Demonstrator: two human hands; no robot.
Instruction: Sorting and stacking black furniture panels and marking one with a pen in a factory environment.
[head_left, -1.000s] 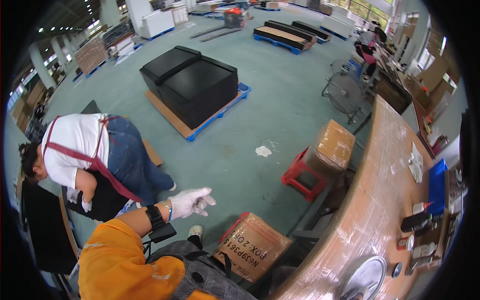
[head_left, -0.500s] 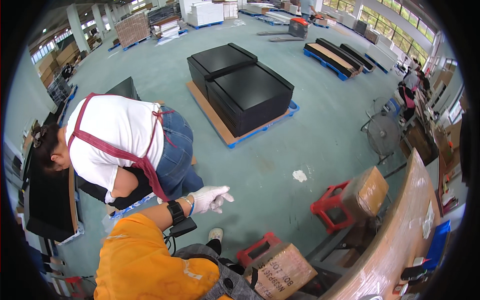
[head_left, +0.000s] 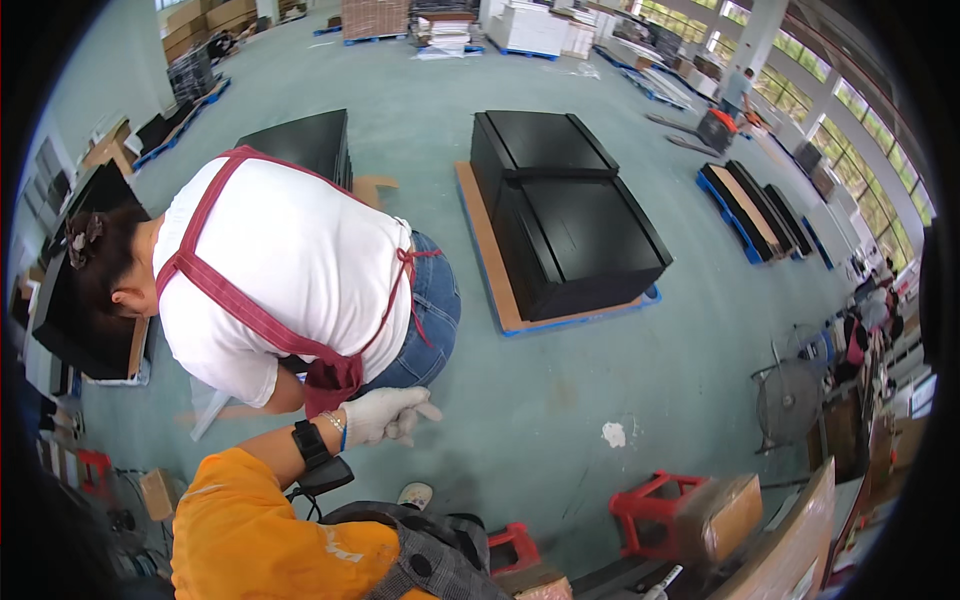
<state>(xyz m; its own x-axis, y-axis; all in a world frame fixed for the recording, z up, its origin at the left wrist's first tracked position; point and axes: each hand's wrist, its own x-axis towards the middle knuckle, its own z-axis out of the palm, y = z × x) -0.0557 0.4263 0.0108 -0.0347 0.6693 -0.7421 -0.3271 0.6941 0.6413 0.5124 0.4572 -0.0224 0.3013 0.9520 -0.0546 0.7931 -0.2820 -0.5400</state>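
My left hand [head_left: 388, 414] wears a white glove, and a black watch [head_left: 311, 443] is strapped to the wrist below it. Its fingers are loosely bent and partly apart, one or two stretched toward the right, and nothing shows in them. It hovers over the floor, close to the blue jeans [head_left: 425, 318] of a co-worker [head_left: 270, 255] who bends forward on the left in a white shirt and red apron. The co-worker's hands are hidden by their body. No part of my right hand is visible.
Stacked black panels [head_left: 590, 235] stand on a pallet ahead. More black panels [head_left: 310, 140] lie behind the co-worker. At the lower right are a red stool [head_left: 640, 510], a carton [head_left: 718, 520] and a wrapped panel edge [head_left: 790, 545]. A floor fan [head_left: 788, 400] stands at right.
The whole view has turned left, so the panel stacks and stools sit farther right in it. My left hand keeps much the same pose, appearing slightly lower and more to the left.
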